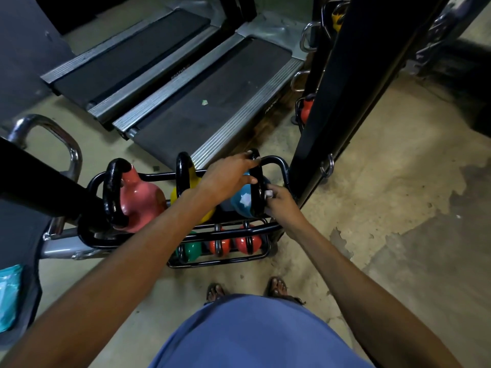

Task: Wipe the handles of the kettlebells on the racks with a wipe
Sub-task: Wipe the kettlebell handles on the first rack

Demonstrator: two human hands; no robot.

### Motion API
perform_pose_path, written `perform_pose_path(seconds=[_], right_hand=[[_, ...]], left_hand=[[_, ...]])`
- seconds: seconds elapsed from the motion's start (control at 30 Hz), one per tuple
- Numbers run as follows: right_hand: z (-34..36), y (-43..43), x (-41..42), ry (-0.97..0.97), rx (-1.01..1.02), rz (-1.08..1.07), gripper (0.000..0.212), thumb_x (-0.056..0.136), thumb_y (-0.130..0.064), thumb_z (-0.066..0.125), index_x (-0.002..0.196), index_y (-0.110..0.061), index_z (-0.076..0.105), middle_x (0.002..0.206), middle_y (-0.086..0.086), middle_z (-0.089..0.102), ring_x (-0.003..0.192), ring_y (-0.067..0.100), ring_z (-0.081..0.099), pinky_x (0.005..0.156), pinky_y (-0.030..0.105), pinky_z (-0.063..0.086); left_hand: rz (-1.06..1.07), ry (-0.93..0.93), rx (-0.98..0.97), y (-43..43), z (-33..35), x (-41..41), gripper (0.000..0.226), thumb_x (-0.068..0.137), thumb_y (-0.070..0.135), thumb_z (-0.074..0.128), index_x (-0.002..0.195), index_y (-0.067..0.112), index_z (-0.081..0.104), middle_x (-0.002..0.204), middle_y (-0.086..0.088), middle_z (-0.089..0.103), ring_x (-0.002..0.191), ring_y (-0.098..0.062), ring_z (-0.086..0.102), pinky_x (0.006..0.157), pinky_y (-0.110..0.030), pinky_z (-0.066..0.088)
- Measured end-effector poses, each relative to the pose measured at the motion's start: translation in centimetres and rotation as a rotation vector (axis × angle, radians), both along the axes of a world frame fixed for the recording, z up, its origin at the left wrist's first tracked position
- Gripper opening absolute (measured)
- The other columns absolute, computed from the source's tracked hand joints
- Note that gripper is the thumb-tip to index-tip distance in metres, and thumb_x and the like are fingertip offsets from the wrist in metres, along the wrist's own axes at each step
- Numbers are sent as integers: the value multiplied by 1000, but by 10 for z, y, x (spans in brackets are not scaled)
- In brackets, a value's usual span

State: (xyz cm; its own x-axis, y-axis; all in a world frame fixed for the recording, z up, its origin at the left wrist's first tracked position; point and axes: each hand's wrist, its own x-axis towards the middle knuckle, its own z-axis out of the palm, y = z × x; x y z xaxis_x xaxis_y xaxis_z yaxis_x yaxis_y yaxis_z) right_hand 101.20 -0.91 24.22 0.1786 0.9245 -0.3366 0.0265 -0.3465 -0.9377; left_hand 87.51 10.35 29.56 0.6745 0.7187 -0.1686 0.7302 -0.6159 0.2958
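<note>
A black two-tier rack (281, 171) holds a pink kettlebell (140, 200), a yellow kettlebell (186, 179) and a blue kettlebell (243, 203) on its top tier. My left hand (228, 179) reaches over the blue kettlebell and its fingers touch the top of that bell's black handle (256, 181). My right hand (279, 200) pinches a small white wipe (269, 193) against the right side of the same handle. The lower tier carries a green kettlebell (192, 249) and two orange ones (247, 243).
A black upright post (318, 123) stands right of the rack, with more kettlebells behind it. Two treadmills (207, 102) lie beyond. A chrome handle (53, 139) and a black bar (42, 181) are at the left. A teal packet (9, 296) lies at the left edge. My feet stand before the rack.
</note>
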Motion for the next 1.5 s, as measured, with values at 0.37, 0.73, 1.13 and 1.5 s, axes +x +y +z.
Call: perform_pose_path(seconds=[0.37, 0.73, 1.13, 1.5], right_hand=[[-9, -13, 4, -120, 114, -20, 17, 93, -2, 62, 95, -18, 69, 93, 0, 71, 88, 14, 69, 72, 23, 52], [5, 35, -5, 256, -15, -482, 17, 94, -12, 67, 83, -23, 75, 92, 7, 75, 94, 27, 69, 93, 47, 54], [18, 82, -6, -44, 6, -431, 10, 88, -26, 67, 88, -23, 77, 87, -2, 77, 86, 19, 72, 84, 39, 59], [60, 121, -22, -1313, -36, 575, 22, 94, -15, 56, 110, -11, 69, 110, 11, 69, 102, 32, 67, 72, 33, 46]], left_hand=[[-42, 45, 3, 0, 9, 1, 66, 93, 42, 66, 152, 38, 36, 162, 6, 30, 142, -25, 41, 107, -50, 43], [-32, 6, -23, 2, 1, 0, 64, 91, 42, 69, 148, 40, 42, 162, 5, 32, 138, -27, 46, 100, -51, 49], [-51, -227, 196, -73, -35, -32, 66, 90, 18, 66, 151, 21, 42, 160, 1, 34, 124, -27, 57, 94, -41, 56], [-29, -133, 180, -76, -33, -28, 63, 91, 29, 68, 149, 22, 44, 152, -3, 43, 129, -27, 53, 109, -44, 45]])
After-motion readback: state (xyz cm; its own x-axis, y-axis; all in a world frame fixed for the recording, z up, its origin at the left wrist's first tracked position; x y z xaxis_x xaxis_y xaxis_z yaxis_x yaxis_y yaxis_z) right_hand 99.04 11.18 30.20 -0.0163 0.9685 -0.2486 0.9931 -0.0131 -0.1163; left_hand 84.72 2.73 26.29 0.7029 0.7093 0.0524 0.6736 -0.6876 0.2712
